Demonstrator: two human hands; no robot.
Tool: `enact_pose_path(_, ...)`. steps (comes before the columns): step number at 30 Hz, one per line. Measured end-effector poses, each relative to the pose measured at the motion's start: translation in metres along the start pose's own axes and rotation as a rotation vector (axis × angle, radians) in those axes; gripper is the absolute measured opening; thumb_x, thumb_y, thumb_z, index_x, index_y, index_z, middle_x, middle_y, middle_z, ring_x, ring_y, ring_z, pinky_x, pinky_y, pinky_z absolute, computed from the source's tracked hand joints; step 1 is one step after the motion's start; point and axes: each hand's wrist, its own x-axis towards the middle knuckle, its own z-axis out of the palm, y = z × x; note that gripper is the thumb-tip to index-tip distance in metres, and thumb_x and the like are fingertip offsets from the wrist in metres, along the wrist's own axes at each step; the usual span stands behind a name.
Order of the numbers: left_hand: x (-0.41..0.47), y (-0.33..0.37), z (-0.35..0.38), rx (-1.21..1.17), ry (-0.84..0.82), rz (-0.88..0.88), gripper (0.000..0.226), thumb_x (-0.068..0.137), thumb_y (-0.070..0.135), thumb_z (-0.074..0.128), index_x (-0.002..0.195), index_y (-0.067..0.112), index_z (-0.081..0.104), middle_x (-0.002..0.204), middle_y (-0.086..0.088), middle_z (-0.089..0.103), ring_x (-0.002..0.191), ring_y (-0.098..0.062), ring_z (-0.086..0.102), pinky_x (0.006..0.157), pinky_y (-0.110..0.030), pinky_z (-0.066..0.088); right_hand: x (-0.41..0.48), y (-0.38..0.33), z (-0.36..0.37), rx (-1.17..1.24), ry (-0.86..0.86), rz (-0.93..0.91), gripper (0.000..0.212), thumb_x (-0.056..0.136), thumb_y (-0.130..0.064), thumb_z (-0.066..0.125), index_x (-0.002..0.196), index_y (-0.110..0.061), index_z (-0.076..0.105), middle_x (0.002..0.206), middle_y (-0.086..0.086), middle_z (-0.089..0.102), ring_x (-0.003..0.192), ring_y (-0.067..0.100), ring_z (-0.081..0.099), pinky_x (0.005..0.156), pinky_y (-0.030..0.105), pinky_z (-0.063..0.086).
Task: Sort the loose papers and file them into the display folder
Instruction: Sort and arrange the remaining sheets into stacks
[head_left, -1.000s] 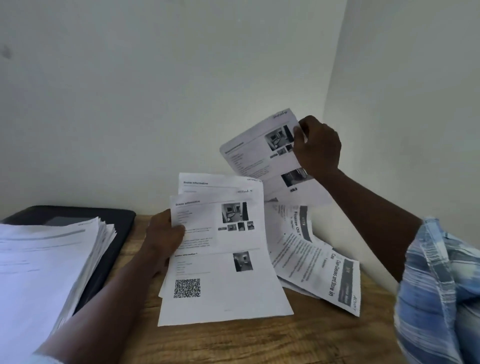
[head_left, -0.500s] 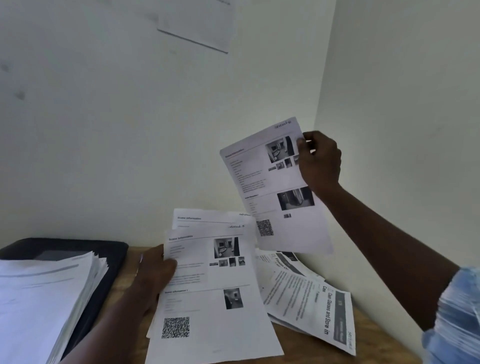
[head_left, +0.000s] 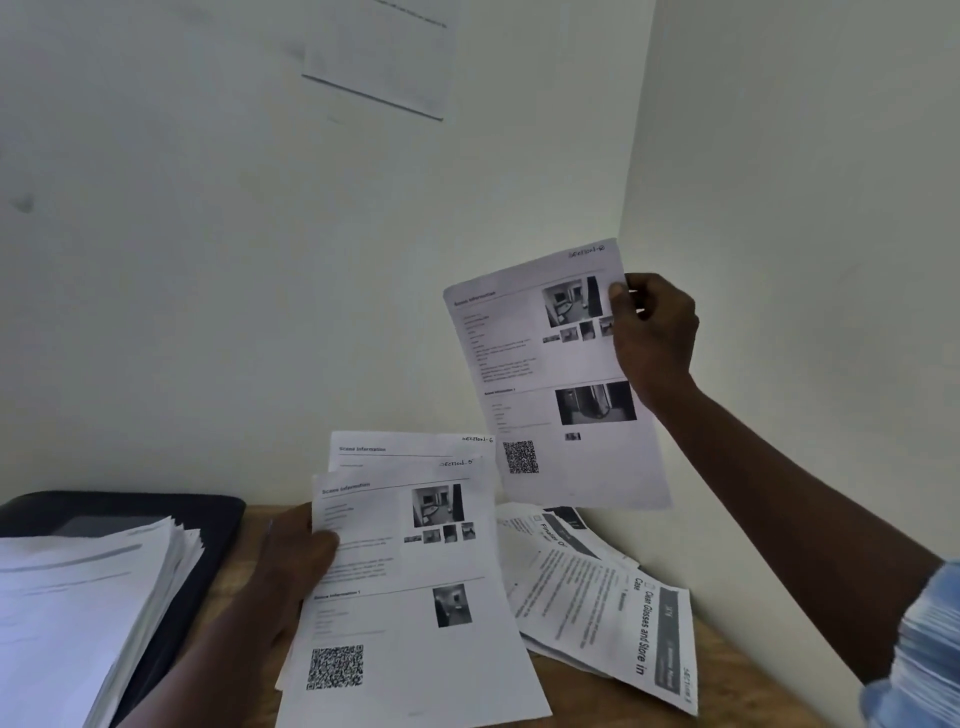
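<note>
My right hand (head_left: 655, 338) pinches the top right edge of a single printed sheet (head_left: 550, 384) and holds it upright in the air near the room corner. That sheet carries photos, text and a QR code. My left hand (head_left: 296, 561) grips the left edge of a small bundle of similar sheets (head_left: 410, 613), thumb on the top page, their lower end over the wooden table (head_left: 249, 525). A black display folder (head_left: 156, 512) lies at the far left, partly covered by a thick paper stack (head_left: 78, 613).
More loose printed pages (head_left: 613, 597) are fanned out on the table at the right, against the wall corner. A paper notice (head_left: 384, 57) is fixed high on the back wall. Walls close the table at the back and right.
My right hand has turned its sheet upright so the whole page faces me. The view has tilted upward, so everything sits lower in the frame. The left hand keeps its bundle.
</note>
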Motion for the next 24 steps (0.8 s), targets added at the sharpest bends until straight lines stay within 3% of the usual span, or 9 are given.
enact_pose_path(2, 0.000, -0.001, -0.001, -0.029, -0.005, -0.016, 0.035, 0.067, 0.009, 0.055, 0.094, 0.014, 0.077, 0.088, -0.007, 0.080, 0.084, -0.034, 0.076, 0.080, -0.058, 0.062, 0.005, -0.005, -0.006, 0.001, 0.034, -0.013, 0.016, 0.097, -0.033, 0.062, 0.101, -0.022, 0.074, 0.080, -0.010, 0.069, 0.066, 0.005, 0.065, 0.071, 0.031, 0.055)
enact_pose_path(6, 0.001, -0.002, -0.003, -0.027, 0.011, -0.022, 0.026, 0.077, 0.008, 0.059, 0.096, 0.013, 0.076, 0.089, -0.008, 0.080, 0.083, -0.034, 0.077, 0.081, -0.059, 0.062, 0.012, -0.011, -0.017, 0.014, 0.073, -0.020, 0.016, 0.097, -0.030, 0.062, 0.102, -0.020, 0.074, 0.076, -0.016, 0.066, 0.063, -0.008, 0.063, 0.069, 0.022, 0.048)
enact_pose_path(11, -0.007, 0.005, -0.004, -0.029, 0.008, -0.006, 0.025, 0.076, 0.012, 0.059, 0.094, 0.010, 0.076, 0.091, -0.011, 0.079, 0.085, -0.035, 0.076, 0.083, -0.058, 0.062, 0.017, -0.009, -0.027, 0.054, 0.075, 0.052, 0.015, 0.093, -0.032, 0.062, 0.098, -0.024, 0.074, 0.083, -0.008, 0.072, 0.079, 0.012, 0.069, 0.078, 0.026, 0.053)
enact_pose_path(13, -0.018, 0.016, -0.004, -0.038, 0.015, 0.012, 0.020, 0.084, 0.004, 0.059, 0.096, 0.003, 0.075, 0.093, -0.017, 0.077, 0.087, -0.037, 0.074, 0.083, -0.052, 0.062, 0.003, -0.004, -0.021, 0.055, -0.008, 0.139, 0.006, 0.093, -0.029, 0.066, 0.091, -0.026, 0.071, 0.077, -0.010, 0.068, 0.075, 0.009, 0.065, 0.074, 0.022, 0.050)
enact_pose_path(15, -0.024, 0.022, -0.002, -0.049, 0.017, 0.001, 0.021, 0.091, -0.005, 0.054, 0.099, -0.002, 0.073, 0.094, -0.021, 0.076, 0.086, -0.037, 0.073, 0.075, -0.041, 0.060, -0.028, 0.008, -0.008, 0.038, -0.121, 0.242, 0.010, 0.091, -0.024, 0.070, 0.081, -0.022, 0.069, 0.068, -0.010, 0.064, 0.063, 0.002, 0.059, 0.065, 0.019, 0.047)
enact_pose_path(17, -0.027, 0.029, 0.000, -0.067, -0.003, -0.024, 0.018, 0.090, -0.001, 0.057, 0.098, -0.001, 0.073, 0.093, -0.020, 0.076, 0.085, -0.037, 0.073, 0.073, -0.039, 0.060, -0.071, 0.026, 0.006, 0.026, -0.298, 0.369, 0.018, 0.088, -0.019, 0.072, 0.072, -0.012, 0.068, 0.056, -0.010, 0.060, 0.050, 0.002, 0.053, 0.053, 0.019, 0.041)
enact_pose_path(20, -0.023, 0.036, 0.009, -0.097, -0.048, -0.053, 0.015, 0.083, 0.011, 0.065, 0.094, 0.005, 0.074, 0.093, -0.015, 0.076, 0.084, -0.033, 0.072, 0.077, -0.041, 0.061, -0.139, 0.053, 0.025, -0.006, -0.534, 0.564, 0.030, 0.085, -0.016, 0.072, 0.058, -0.010, 0.062, 0.044, -0.010, 0.053, 0.053, 0.013, 0.050, 0.053, 0.023, 0.036)
enact_pose_path(22, -0.026, 0.040, 0.020, -0.176, -0.071, -0.039, 0.009, 0.091, 0.000, 0.064, 0.089, 0.001, 0.072, 0.089, -0.016, 0.073, 0.079, -0.030, 0.069, 0.068, -0.033, 0.055, -0.170, 0.063, 0.035, 0.005, -0.625, 0.667, 0.029, 0.086, -0.018, 0.073, 0.060, -0.014, 0.062, 0.054, -0.004, 0.058, 0.057, 0.016, 0.053, 0.059, 0.026, 0.040)
enact_pose_path(24, -0.029, 0.039, 0.032, -0.244, -0.169, -0.089, 0.011, 0.088, 0.006, 0.069, 0.094, -0.002, 0.075, 0.094, -0.020, 0.076, 0.083, -0.033, 0.073, 0.070, -0.037, 0.060, -0.186, 0.063, 0.040, 0.039, -0.691, 0.749, 0.016, 0.090, -0.017, 0.072, 0.077, -0.009, 0.068, 0.068, 0.001, 0.061, 0.062, 0.014, 0.054, 0.059, 0.024, 0.041)
